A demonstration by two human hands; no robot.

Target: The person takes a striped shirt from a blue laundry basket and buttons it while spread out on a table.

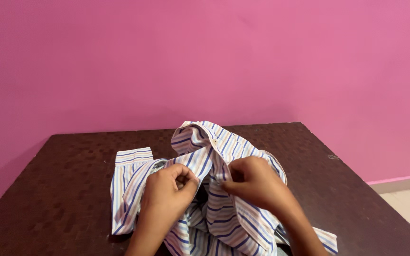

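Your left hand (169, 186) and right hand (252, 182) each pinch a front edge of the striped shirt (214, 208), which lies crumpled mid-table on the dark brown table (62, 189), collar toward the pink wall (167, 57).

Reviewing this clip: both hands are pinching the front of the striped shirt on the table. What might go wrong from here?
1. The left hand and right hand pinch the striped shirt at its front edges; a small button could slip from the fingertips.
2. The shirt lies bunched, so the edges may be joined out of line.
3. The sleeve cuff sprawls on the dark table; tugging might drag it askew.
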